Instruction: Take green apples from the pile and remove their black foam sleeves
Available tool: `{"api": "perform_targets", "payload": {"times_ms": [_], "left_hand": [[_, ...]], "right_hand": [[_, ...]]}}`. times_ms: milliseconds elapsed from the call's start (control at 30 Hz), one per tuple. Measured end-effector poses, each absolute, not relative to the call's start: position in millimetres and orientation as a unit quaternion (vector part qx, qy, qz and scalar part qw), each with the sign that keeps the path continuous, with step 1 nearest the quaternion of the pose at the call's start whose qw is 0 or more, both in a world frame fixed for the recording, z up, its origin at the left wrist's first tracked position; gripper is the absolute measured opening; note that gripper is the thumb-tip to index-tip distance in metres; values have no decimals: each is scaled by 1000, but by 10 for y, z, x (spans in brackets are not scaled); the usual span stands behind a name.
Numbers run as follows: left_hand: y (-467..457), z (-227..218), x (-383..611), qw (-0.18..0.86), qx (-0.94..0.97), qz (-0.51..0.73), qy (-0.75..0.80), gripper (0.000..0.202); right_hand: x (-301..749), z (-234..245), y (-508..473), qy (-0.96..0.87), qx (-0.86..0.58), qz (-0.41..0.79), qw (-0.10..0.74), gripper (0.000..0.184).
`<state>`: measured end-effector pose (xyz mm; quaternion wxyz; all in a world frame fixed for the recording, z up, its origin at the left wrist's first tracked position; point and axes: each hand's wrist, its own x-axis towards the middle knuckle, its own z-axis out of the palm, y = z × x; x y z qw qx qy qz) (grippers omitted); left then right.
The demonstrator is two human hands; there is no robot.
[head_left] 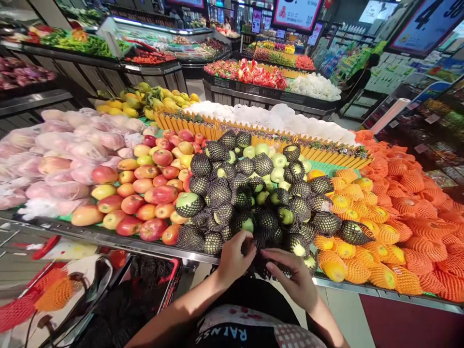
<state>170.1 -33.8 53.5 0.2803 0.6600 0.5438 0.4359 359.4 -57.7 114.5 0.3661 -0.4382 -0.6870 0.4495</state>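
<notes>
The person's forearms enter at the near edge. The left hand (234,261) is curled around a black net (259,258) at the near rim of the display counter (108,238). The right hand (295,280) pinches the same net between thumb and fingers. Step in hand, by judgement: fitting the net about a fruit, which is hidden. Further handling calls for a light fingertip stretch.

- Counter, centre: netted green apples (253,193).
- Counter, left: red apples (152,188).
- Counter, right: orange-netted fruit (398,208).
- Cart (173,270), near left: loose orange nets (54,295).
</notes>
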Motion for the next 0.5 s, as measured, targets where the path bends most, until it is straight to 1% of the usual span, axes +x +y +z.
{"api": "perform_targets", "payload": {"times_ms": [100, 167, 200, 267, 333, 367, 433, 467, 500], "left_hand": [[-290, 585, 1371, 227, 676, 433, 552, 7], [-252, 609, 1144, 204, 679, 425, 563, 16], [-236, 621, 1029, 197, 679, 427, 564, 21], [-219, 645, 799, 185, 677, 445, 555, 26], [-224, 664, 580, 181, 684, 472, 526, 27], [-234, 668, 480, 183, 694, 483, 501, 27], [-261, 663, 314, 191, 731, 494, 430, 27], [-274, 655, 252, 192, 754, 494, 388, 26], [-286, 644, 206, 188, 775, 492, 349, 24]], "right_hand": [[3302, 1338, -633, -728, -303, 483, 381, 31], [3091, 1439, -648, -749, -235, 511, 351, 35], [2978, 1456, -650, -760, -231, 510, 330, 37], [2740, 1405, -650, -775, -276, 484, 298, 42], [2499, 1268, -654, -769, -356, 430, 311, 44], [2385, 1191, -661, -755, -395, 402, 334, 42], [2179, 1067, -685, -711, -461, 379, 373, 28], [2091, 1029, -700, -682, -484, 394, 383, 22], [2012, 1006, -717, -647, -501, 427, 386, 25]]}}
